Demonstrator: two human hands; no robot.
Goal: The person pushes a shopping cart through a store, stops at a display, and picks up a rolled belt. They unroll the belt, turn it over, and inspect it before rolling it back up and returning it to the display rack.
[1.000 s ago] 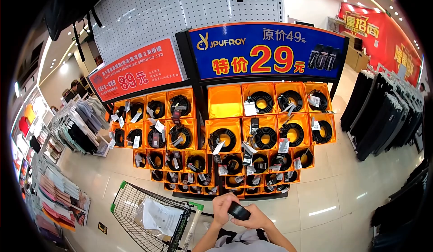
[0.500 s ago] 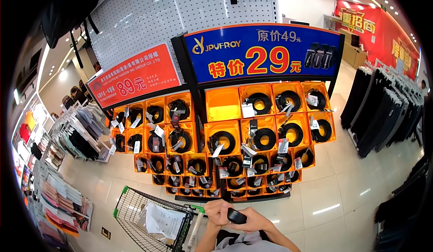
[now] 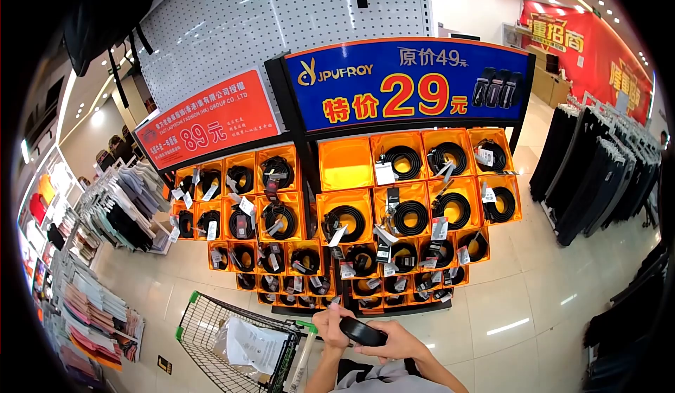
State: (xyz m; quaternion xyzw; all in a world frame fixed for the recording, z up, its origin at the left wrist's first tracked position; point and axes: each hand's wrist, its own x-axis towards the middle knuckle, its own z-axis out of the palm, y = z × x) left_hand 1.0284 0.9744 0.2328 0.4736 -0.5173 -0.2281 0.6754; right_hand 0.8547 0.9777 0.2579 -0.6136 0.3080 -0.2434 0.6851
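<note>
At the bottom of the view, low in front of the display, a rolled black belt (image 3: 363, 332) is between my two hands. My left hand (image 3: 329, 326) is closed at the belt's left end, with a small greyish piece poking up above the fingers. Curled around the right end of the roll, my right hand (image 3: 395, 342) has its fingers partly hidden. Beyond the hands stands a belt display, with coiled black belts (image 3: 411, 217) and paper tags in orange boxes (image 3: 344, 150).
A shopping cart (image 3: 211, 323) with a white plastic-wrapped package (image 3: 254, 347) stands at lower left. Above the boxes are a blue price sign (image 3: 422, 119) and a red one (image 3: 232, 105). Dark trousers (image 3: 590, 161) hang at right; folded clothes (image 3: 88, 316) lie at left.
The rolled belt has turned, so more of its broad side shows. My left hand has shifted slightly left, and a small greyish piece now sticks up above it.
</note>
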